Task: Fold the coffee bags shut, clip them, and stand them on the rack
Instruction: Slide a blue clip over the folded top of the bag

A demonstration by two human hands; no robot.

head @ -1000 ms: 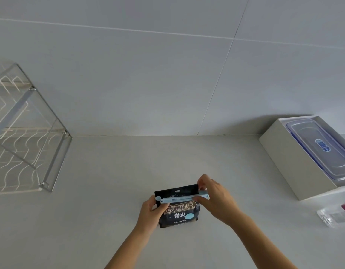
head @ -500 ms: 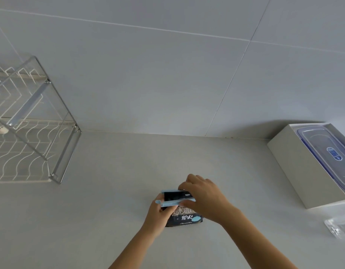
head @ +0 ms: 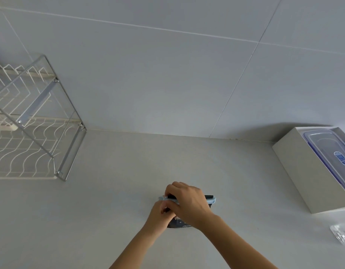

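Pale-blue clip point(head: 212, 200) (long, slim) seemingly pinched onto black bag point(head: 179, 224) by both hands point(head: 189, 203).

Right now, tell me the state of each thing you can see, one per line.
Coffee bag: upright on the counter, top folded.
Clip: lying across the bag's folded top.
Left hand: gripping the bag.
Right hand: pressing the clip.
Rack: no bags on it.
Container lid: lying in the white box.

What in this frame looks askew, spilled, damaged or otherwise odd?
Nothing stands out. Both hands, left hand and right hand, press a light blue plastic clip across the black coffee bag on the grey counter. The wire metal rack stands upright; nothing is spilled.
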